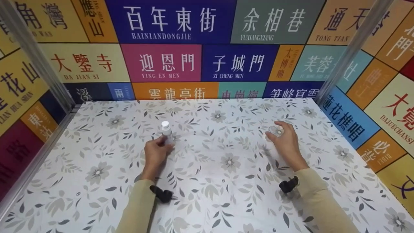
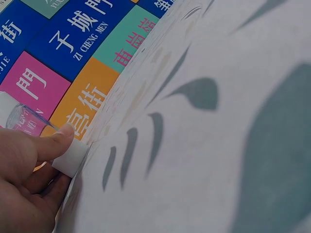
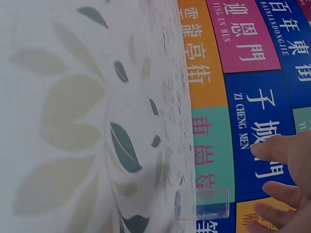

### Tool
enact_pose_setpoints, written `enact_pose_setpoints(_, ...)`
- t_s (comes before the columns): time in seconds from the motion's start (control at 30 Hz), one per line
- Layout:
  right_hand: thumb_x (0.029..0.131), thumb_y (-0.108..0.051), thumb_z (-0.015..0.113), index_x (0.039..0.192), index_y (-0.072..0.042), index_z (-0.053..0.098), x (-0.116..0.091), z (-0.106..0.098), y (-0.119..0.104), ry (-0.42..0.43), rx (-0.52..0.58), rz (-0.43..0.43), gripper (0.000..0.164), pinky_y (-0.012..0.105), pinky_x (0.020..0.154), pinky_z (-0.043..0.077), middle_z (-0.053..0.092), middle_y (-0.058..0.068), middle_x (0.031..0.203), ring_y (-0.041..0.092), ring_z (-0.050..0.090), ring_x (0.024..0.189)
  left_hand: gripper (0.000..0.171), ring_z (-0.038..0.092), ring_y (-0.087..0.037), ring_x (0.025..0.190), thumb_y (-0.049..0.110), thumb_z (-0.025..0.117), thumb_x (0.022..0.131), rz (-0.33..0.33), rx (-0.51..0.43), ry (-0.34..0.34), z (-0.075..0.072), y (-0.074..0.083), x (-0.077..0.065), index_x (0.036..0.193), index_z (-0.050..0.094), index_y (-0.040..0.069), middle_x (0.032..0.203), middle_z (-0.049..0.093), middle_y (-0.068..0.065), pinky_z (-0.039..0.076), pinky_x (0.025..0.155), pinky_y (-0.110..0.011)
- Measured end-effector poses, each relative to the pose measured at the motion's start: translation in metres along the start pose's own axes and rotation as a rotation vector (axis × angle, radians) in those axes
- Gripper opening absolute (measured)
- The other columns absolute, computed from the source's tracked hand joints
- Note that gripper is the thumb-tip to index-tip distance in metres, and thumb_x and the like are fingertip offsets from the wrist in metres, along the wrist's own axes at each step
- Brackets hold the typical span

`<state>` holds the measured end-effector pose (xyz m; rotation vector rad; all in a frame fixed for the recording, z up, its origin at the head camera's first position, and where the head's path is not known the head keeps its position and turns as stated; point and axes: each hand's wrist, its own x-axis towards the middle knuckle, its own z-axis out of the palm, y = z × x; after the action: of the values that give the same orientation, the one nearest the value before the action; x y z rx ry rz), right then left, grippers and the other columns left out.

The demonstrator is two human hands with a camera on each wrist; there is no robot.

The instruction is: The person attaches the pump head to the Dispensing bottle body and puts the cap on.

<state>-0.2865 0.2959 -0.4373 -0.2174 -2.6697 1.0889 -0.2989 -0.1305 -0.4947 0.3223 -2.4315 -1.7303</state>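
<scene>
A small clear bottle with a white cap stands upright on the table left of centre. My left hand pinches it low between thumb and fingers. In the left wrist view, the white bottom part of the bottle meets the tabletop, and the thumb covers some of the clear body. To the right, a short clear cup rests on the table. Around it, with thumb and fingers spread, is my right hand. From the right wrist camera, a gap shows between the fingers and the cup.
A white cloth with grey leaves and flowers covers the table. Colourful sign panels rise behind the table and along both sides. Metal posts stand near the back corners. Each wrist carries a small black camera.
</scene>
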Motion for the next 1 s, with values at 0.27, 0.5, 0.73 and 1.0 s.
enact_pose_setpoints(0.27,0.093,-0.028,0.07,0.149,-0.004,0.043,0.012,-0.001,0.004,-0.057,0.027,0.104,0.067,0.053,0.117,0.034,0.039,0.024,0.155,0.042,0.038,0.143,0.048,0.056,-0.032,0.133,0.004,0.077,0.082,-0.041,-0.05,-0.017,-0.002,0.0,0.0,0.128,0.064,0.003,0.138,0.061,-0.02,0.049,0.108,-0.037)
enact_pose_setpoints(0.5,0.094,-0.028,0.069,0.153,-0.004,0.034,0.019,0.001,0.007,-0.115,0.063,0.187,0.073,0.052,0.119,0.031,0.036,0.023,0.158,0.04,0.034,0.146,0.048,0.059,-0.031,0.13,0.005,0.079,0.08,-0.025,-0.036,-0.004,-0.002,0.0,0.0,0.127,0.066,0.003,0.136,0.063,-0.019,0.05,0.106,-0.037)
enact_pose_setpoints(0.73,0.095,-0.026,0.067,0.155,-0.001,0.027,0.025,0.003,0.01,-0.176,0.073,0.224,0.076,0.052,0.12,0.03,0.034,0.025,0.159,0.042,0.033,0.147,0.05,0.06,-0.031,0.128,0.005,0.078,0.081,-0.018,-0.033,-0.005,-0.001,0.001,0.001,0.128,0.065,0.003,0.136,0.062,-0.019,0.053,0.102,-0.037)
enact_pose_setpoints(1.0,0.095,-0.024,0.065,0.152,0.002,0.03,0.026,0.006,0.016,-0.179,0.087,0.233,0.071,0.051,0.119,0.032,0.038,0.026,0.156,0.042,0.037,0.144,0.051,0.058,-0.032,0.131,0.005,0.077,0.083,0.014,0.02,0.007,-0.001,0.0,0.0,0.132,0.062,0.002,0.138,0.06,-0.02,0.048,0.108,-0.039)
